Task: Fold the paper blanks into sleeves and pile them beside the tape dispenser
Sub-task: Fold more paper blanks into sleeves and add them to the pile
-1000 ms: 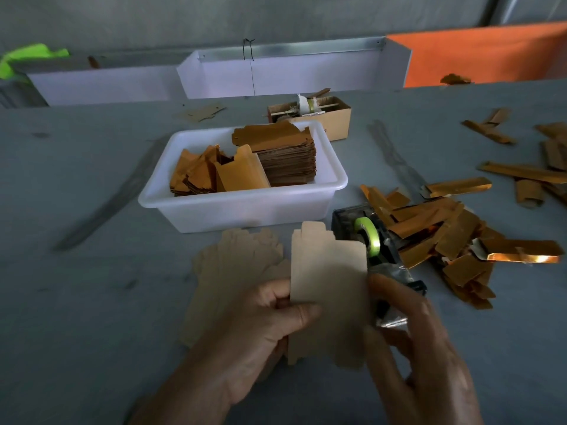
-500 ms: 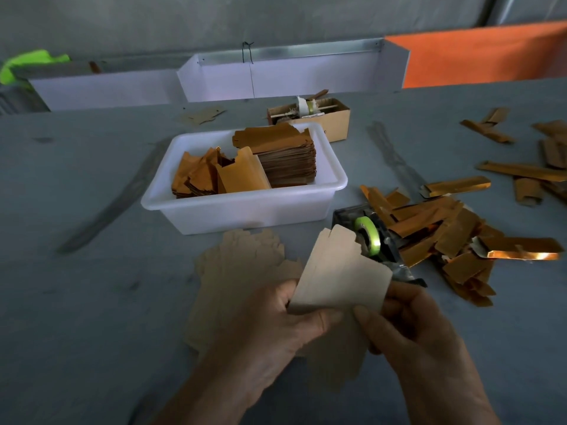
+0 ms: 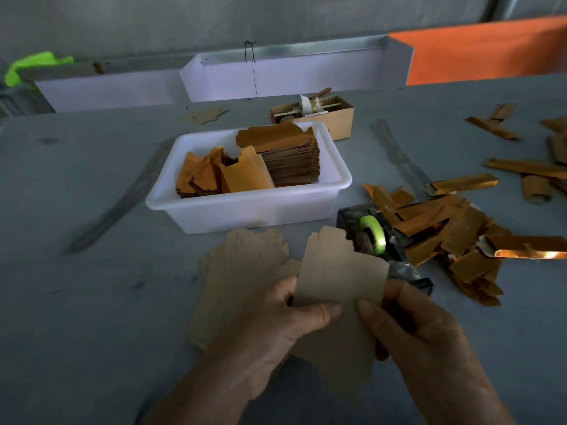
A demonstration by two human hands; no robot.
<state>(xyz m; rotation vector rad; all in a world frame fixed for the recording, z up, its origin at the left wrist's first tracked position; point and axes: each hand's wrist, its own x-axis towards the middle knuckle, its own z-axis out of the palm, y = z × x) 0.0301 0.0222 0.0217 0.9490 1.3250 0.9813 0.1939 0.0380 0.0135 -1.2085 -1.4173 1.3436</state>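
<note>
The paper blank [image 3: 340, 271], half folded, sits low centre, pinched by left hand [image 3: 276, 326] and right hand [image 3: 420, 329] fingers. The tape dispenser [image 3: 372, 237] crowds it at one o'clock; a skewed crease or snagged corner seems likely.

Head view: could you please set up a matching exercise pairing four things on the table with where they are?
Things:
1. blank
2. tape dispenser
3. stacked blanks
4. sleeves

Places:
A. inside the white tub
B. piled right of the dispenser
C. held in both hands
D. just behind the held paper, beside the tub

Pairs: 1-C, 2-D, 3-A, 4-B
</note>
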